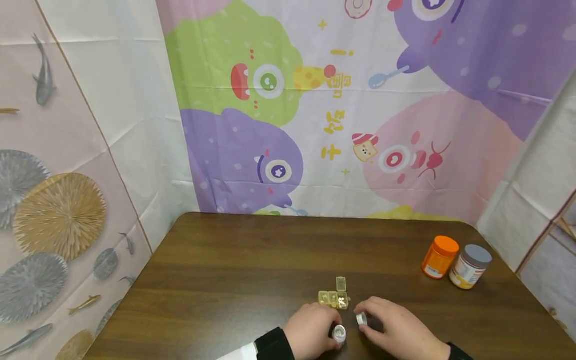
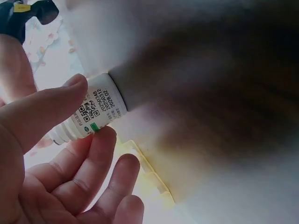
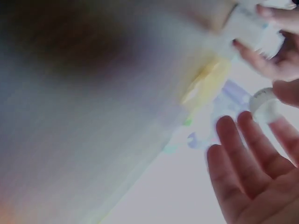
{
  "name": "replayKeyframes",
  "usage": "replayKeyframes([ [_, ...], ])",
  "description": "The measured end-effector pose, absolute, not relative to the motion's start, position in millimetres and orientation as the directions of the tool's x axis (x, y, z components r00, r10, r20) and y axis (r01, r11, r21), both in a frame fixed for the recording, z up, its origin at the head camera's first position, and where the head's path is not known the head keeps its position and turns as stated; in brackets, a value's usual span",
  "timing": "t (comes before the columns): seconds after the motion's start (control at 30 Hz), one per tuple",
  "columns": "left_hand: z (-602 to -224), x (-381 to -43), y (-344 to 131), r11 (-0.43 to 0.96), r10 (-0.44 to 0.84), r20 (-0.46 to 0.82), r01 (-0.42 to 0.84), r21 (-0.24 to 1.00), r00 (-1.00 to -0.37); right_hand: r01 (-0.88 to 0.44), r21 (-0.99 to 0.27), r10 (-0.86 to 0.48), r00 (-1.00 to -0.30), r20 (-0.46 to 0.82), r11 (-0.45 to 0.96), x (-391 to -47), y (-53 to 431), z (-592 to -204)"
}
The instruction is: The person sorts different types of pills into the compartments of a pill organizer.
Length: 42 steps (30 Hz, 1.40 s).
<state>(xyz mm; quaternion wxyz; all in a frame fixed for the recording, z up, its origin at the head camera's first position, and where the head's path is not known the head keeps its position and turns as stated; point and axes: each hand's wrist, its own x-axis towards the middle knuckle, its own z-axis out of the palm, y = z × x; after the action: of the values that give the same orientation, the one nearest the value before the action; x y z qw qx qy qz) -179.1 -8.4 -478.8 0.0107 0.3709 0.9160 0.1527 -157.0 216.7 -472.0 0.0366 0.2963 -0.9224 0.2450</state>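
My left hand holds a small white pill bottle upright near the front of the table, its mouth uncapped. In the left wrist view, thumb and fingers pinch the bottle, whose label carries printed dates and a code square. A little to the right, my right hand pinches a white ridged cap between thumb and fingers, apart from the bottle. Just beyond the left hand lies a yellow see-through pill organizer. One lid stands raised at its right end, over a compartment with white pieces in it.
An orange bottle and a white jar with a grey lid stand side by side at the table's right. The brown wooden table meets a cartoon-printed cloth at its back edge.
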Motion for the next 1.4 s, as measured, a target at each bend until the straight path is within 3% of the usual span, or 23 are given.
replayKeyframes([
  [0.13, -478.6, -179.5, -7.1, 0.672, 0.688, 0.097, 0.682, 0.289, -0.720, -0.618, -0.429, -0.527, -0.786, 0.322, 0.660, -150.4, 204.0, -468.8],
  [0.27, -479.3, -179.7, -5.5, 0.665, 0.696, 0.113, 0.697, 0.268, -0.709, -0.702, -0.337, -0.557, -0.707, 0.437, 0.627, -150.3, 194.8, -472.2],
  [0.6, -479.9, -180.3, -4.3, 0.660, 0.695, 0.134, 0.701, 0.268, -0.706, -0.817, -0.155, -0.663, -0.548, 0.510, 0.555, -155.9, 182.8, -481.6],
  [0.8, -476.9, -181.0, -5.7, 0.674, 0.683, 0.092, 0.673, 0.304, -0.725, -0.828, -0.135, -0.694, -0.534, 0.483, 0.544, -158.1, 179.0, -481.6],
  [1.2, -475.4, -183.9, -5.4, 0.659, 0.694, 0.140, 0.701, 0.272, -0.706, -0.829, -0.124, -0.679, -0.524, 0.514, 0.546, -161.0, 177.4, -482.4],
  [1.4, -477.6, -184.2, -5.8, 0.658, 0.694, 0.118, 0.692, 0.296, -0.710, -0.853, -0.110, -0.700, -0.486, 0.523, 0.510, -160.0, 177.7, -483.6],
])
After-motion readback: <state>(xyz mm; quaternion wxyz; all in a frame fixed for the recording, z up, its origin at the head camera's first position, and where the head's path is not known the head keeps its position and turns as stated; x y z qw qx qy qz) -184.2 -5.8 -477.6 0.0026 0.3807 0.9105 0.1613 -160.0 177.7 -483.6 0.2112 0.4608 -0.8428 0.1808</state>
